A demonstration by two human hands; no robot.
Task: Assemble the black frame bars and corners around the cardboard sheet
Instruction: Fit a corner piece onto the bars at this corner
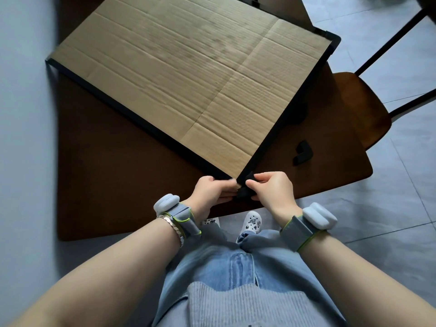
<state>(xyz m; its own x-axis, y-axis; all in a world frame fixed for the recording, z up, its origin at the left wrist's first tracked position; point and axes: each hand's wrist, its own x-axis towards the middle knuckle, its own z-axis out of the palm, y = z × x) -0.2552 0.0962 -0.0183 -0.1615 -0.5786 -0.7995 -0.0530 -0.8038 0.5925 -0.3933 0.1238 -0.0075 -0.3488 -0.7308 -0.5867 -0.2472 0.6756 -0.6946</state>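
Closest to us, our left hand [210, 191] grips the near tip of the cardboard sheet [188, 79]. Our right hand [271, 187], just beside it, pinches a black corner piece [245, 191] against that tip. The sheet lies on the table [106, 185] straight ahead, with the left bar [132, 112] and right bar [290, 109] running away from us. Our fingers hide how far the piece is seated. A spare corner [303, 153] lies to the right, and the farthest corner is cut off.

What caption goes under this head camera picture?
Left hand holds the cardboard sheet while right hand fits a black corner.
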